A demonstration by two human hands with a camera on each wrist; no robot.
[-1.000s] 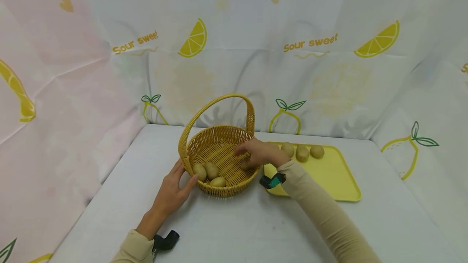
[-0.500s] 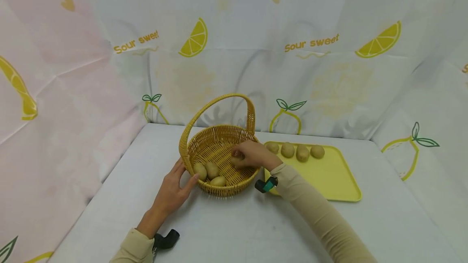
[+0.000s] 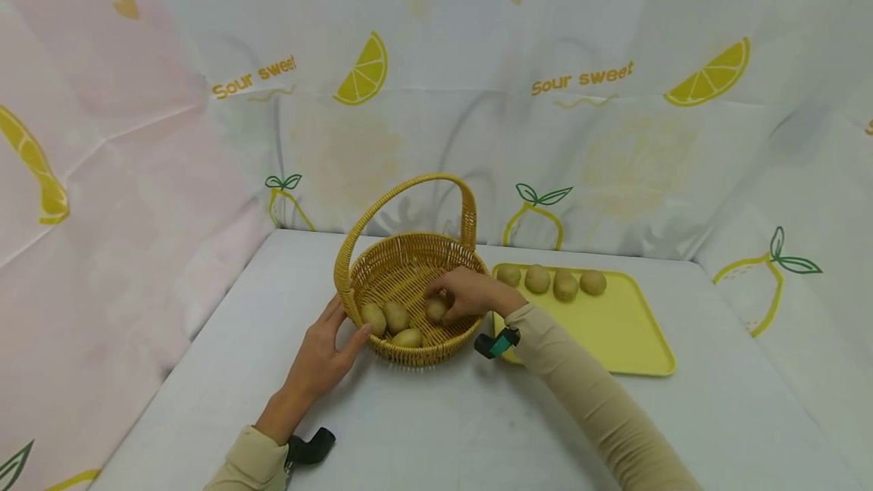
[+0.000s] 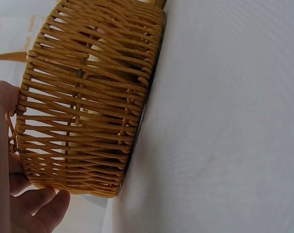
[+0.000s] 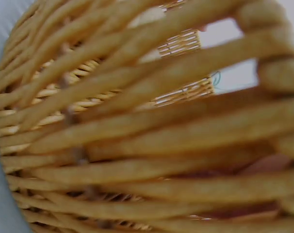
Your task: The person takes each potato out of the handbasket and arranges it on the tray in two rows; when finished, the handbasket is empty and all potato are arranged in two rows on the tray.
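Note:
A yellow-brown wicker basket (image 3: pixel 423 357) with a tall arched handle stands on the white table. My left hand (image 3: pixel 320 354) holds its left side, thumb over the rim and fingers along the outer wall; the left wrist view shows the fingertips (image 4: pixel 55 206) against the weave. Inside the basket, my right hand (image 3: pixel 467 294) has its thumb and fingers curled round a potato (image 3: pixel 436 309) low over the woven bottom. Several other potatoes (image 3: pixel 395 317) lie at the basket's front left. In the right wrist view, the basket wall (image 5: pixel 137 145) hides most of the right hand.
To the right of the basket lies a yellow tray (image 3: pixel 614 332) with several potatoes (image 3: pixel 565 286) in a row along its far edge. The right forearm crosses over the tray's left part. A lemon-print cloth (image 3: pixel 436 97) hangs behind the table.
My right hand has shifted left and lower inside the basket with the potato, which shows more between the fingers now. The left hand and basket have stayed put.

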